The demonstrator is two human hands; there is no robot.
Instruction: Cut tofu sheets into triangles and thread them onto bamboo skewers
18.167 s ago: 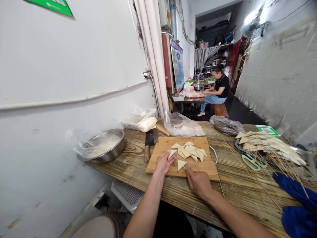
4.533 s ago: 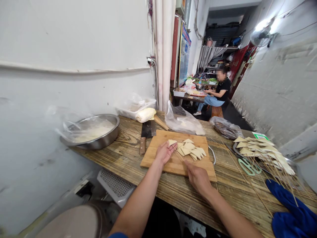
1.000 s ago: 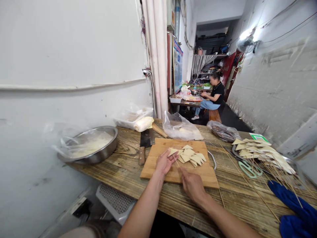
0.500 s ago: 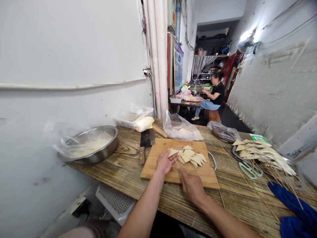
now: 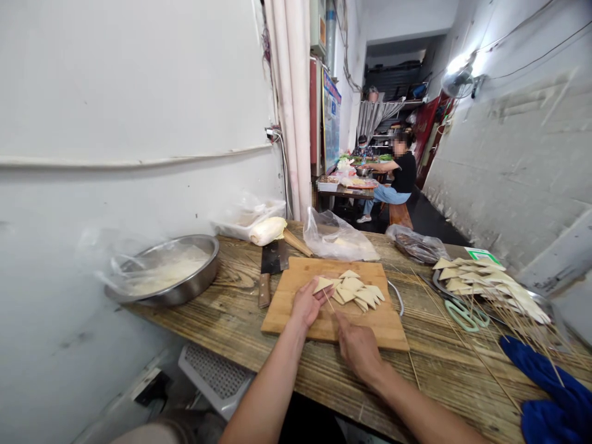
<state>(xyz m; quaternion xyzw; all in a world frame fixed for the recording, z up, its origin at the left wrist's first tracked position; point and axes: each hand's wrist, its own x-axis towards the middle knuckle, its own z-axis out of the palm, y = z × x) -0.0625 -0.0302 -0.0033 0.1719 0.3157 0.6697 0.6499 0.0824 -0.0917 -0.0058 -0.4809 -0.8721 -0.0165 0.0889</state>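
My left hand (image 5: 308, 303) is above the left part of the wooden cutting board (image 5: 296, 320), closed on a pale triangular tofu slice (image 5: 322, 284). A thin bamboo skewer (image 5: 328, 301) runs from that slice to my right hand (image 5: 358, 345), whose fingers are pinched around it. The skewer's tip meets the slice; how deep it goes is hidden. Right beside my left fingers lies a loose pile of similar tofu slices (image 5: 354, 288) on the board.
A cleaver (image 5: 264, 290) lies left of the board, near a steel basin (image 5: 203, 277). At right are scissors (image 5: 467, 316), loose skewers, a tray of skewered slices (image 5: 490, 277) and a blue cloth (image 5: 550, 382). Plastic bags (image 5: 340, 237) sit behind. Co-workers sit farther back.
Since 18 seconds ago, the slice between my hands is gone from view. My right hand is nearer my left than 4.5 seconds ago. In the last second, a co-worker's arm has stretched forward.
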